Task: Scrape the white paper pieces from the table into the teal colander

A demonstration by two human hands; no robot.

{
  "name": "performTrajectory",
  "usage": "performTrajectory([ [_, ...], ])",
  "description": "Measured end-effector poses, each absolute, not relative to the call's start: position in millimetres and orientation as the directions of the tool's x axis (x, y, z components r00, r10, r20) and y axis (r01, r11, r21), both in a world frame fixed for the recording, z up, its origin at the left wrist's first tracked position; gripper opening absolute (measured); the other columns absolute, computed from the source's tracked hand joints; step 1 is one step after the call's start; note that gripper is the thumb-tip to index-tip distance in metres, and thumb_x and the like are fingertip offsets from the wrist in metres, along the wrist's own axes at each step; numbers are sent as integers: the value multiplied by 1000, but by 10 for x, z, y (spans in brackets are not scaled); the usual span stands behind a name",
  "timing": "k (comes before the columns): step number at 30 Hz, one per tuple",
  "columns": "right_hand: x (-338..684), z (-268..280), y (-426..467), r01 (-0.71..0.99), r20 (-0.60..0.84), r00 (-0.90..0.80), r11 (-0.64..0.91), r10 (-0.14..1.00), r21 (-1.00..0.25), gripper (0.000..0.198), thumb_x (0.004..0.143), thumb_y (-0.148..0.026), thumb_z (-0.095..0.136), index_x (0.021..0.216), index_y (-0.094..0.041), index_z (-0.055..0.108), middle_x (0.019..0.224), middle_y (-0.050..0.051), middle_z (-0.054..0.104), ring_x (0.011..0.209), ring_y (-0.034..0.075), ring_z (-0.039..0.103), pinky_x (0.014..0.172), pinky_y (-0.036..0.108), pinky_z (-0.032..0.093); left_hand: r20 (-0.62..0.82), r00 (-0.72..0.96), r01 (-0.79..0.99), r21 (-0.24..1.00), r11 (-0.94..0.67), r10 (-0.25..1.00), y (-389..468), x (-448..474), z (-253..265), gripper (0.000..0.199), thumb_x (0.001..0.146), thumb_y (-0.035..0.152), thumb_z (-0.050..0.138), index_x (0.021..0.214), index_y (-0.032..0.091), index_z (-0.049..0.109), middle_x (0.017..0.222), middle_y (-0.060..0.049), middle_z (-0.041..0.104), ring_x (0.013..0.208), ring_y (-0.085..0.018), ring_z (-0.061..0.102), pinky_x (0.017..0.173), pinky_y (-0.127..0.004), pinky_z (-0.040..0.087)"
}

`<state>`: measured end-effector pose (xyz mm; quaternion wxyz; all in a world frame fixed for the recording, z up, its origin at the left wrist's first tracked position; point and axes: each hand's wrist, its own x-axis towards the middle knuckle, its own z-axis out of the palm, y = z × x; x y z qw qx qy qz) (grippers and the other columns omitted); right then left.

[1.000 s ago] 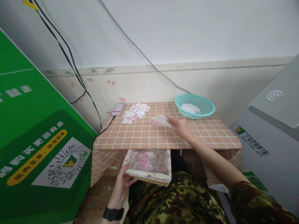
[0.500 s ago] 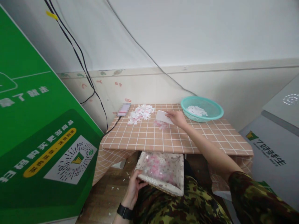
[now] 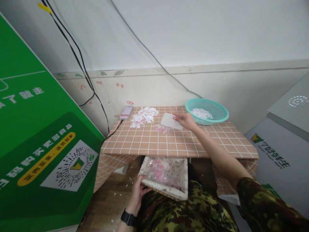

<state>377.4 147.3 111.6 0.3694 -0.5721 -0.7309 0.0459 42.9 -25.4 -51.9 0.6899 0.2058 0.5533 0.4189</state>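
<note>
A white rectangular card [image 3: 170, 121] is pinched in my right hand [image 3: 186, 121], held low over the table. Just left of and below the card lie pinkish scraps [image 3: 162, 129], partly blurred. My left hand [image 3: 138, 190] grips the near left corner of a cloth-lined basket [image 3: 166, 186], tilted below the table's front edge. Inside the basket are pink and clear bits, too blurred to name. Further left on the table is a heap of white and pink paper-like pieces [image 3: 146, 116]. Right of my right hand stands a turquoise plastic basket [image 3: 207, 120] with white pieces [image 3: 201, 113] in it.
A checked cloth covers the table [image 3: 145, 145]. A blurred-out flat object [image 3: 126, 112] with a black cable lies at its back left. A green panel [image 3: 36, 129] stands to the left, a grey cabinet [image 3: 277, 154] to the right. Small white scraps litter the floor [image 3: 113, 193].
My right hand and the card have shifted slightly, the card now turned flatter and clearer of the pink scraps. The left hand still holds the basket. The whole view has moved a little.
</note>
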Motion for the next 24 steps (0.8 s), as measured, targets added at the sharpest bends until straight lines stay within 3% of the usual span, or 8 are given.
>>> performTrajectory([
  [4,3875,1114,1535,908,549,13,220,836,-357,34,90,-37,49,117,-25,65,104,6,70,87,23,68,73,30,49,-609,21,-343,741,578,793,-240,432,-488,28,73,35,59,96,19,56,88,-8,65,74,-22,63,65,-40,55],
  [9,3890,981,1375,979,503,-60,151,862,-141,35,91,-35,46,123,-30,60,99,6,72,79,21,68,68,29,47,-609,31,-347,737,580,792,-244,437,-459,29,73,36,58,97,20,56,90,-8,66,76,-23,64,69,-42,54],
  [16,3936,899,994,963,550,-146,245,822,-111,38,90,-24,47,127,-29,57,103,4,71,82,18,67,68,26,47,-667,-7,-349,700,623,745,-195,432,-558,34,72,35,60,102,21,55,92,-10,66,76,-24,64,69,-44,54],
  [24,3868,882,648,920,543,-237,366,806,-141,38,91,-25,48,128,-30,55,110,2,69,86,17,68,71,24,48,-672,-7,-343,697,629,741,-181,443,-540,32,72,34,60,101,20,55,88,-9,65,75,-23,65,68,-43,55],
])
